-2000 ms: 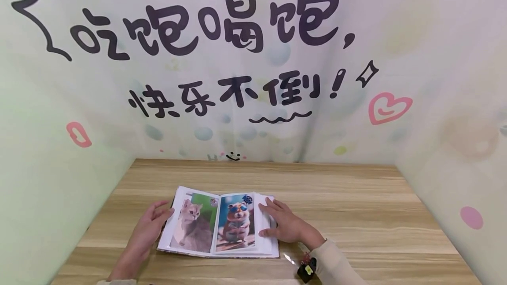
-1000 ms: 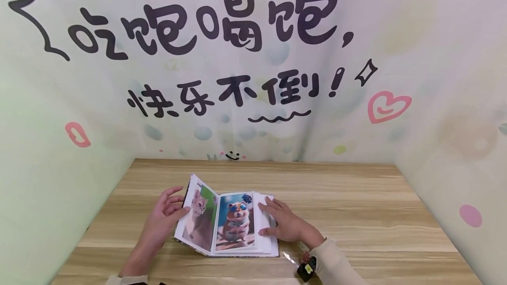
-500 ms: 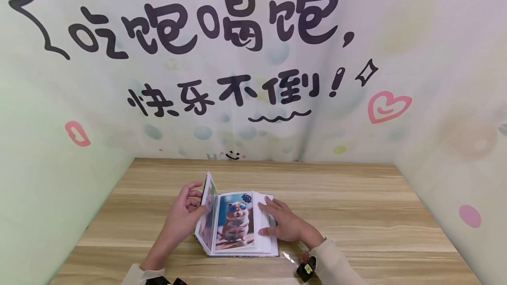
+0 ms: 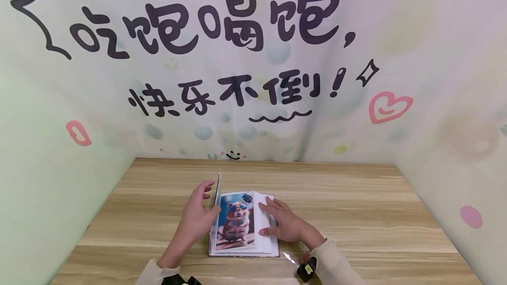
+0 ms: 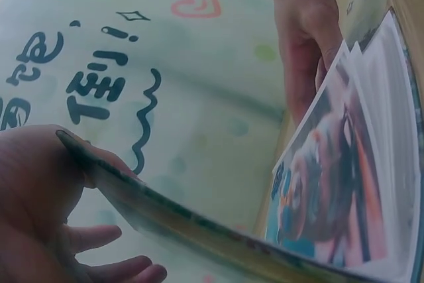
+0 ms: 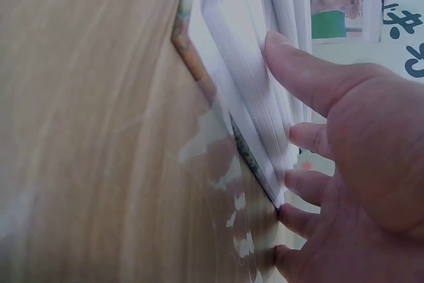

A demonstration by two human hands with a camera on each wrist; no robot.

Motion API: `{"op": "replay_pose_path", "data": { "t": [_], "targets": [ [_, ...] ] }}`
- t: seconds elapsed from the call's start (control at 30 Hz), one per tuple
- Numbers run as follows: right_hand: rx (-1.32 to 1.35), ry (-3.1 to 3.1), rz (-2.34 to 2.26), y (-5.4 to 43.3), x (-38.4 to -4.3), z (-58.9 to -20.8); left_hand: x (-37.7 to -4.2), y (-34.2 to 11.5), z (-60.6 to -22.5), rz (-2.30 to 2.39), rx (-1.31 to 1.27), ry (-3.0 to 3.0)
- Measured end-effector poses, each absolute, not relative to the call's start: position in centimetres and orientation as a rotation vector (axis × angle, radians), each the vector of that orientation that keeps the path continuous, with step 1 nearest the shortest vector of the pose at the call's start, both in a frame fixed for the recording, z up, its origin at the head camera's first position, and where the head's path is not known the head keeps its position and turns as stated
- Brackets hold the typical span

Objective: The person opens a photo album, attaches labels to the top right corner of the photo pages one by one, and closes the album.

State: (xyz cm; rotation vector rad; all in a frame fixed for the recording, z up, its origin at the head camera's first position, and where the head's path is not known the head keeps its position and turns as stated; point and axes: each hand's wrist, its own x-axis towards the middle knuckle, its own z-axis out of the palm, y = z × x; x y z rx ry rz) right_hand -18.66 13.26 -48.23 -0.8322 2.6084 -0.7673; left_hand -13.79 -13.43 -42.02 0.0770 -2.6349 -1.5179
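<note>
A small photo album lies partly open on the wooden table. Its right-hand page shows a picture of a hamster in sunglasses. The left cover stands nearly upright, edge-on in the head view. My left hand holds it, thumb over the edge and inside, other fingers loosely spread behind. In the right wrist view, the cat picture shows on the cover side. My right hand rests with extended fingers on the album's right side, thumb against the stacked page edges.
A piece of clear plastic lies on the table beside the album, near the right sleeve. A black device with a small yellow-green mark sits at that wrist. Behind the table hangs a printed backdrop.
My left hand has moved right and swung the album's left cover, with the cat picture, from nearly flat to upright. My right hand has stayed on the right side.
</note>
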Motion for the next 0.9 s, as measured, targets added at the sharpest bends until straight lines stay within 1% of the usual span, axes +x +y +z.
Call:
{"op": "replay_pose_path", "data": {
  "t": [0.17, 0.5, 0.77, 0.9],
  "targets": [
    [-0.828, 2.602, -0.785, 13.3, -18.7, -48.3, -13.9, -12.2, -42.3, -1.482, 0.046, -2.636],
    [-0.842, 2.606, -0.795, 13.4, -18.7, -48.5, -14.0, -9.2, -43.2, -1.236, -0.074, -2.677],
    [-0.855, 2.613, -0.794, 13.3, -18.7, -48.4, -14.4, -7.2, -44.6, -1.05, -0.141, -2.742],
    [-0.87, 2.62, -0.798, 13.4, -18.7, -48.4, -14.4, -6.5, -45.3, -1.06, -0.145, -2.763]
  ]
}}
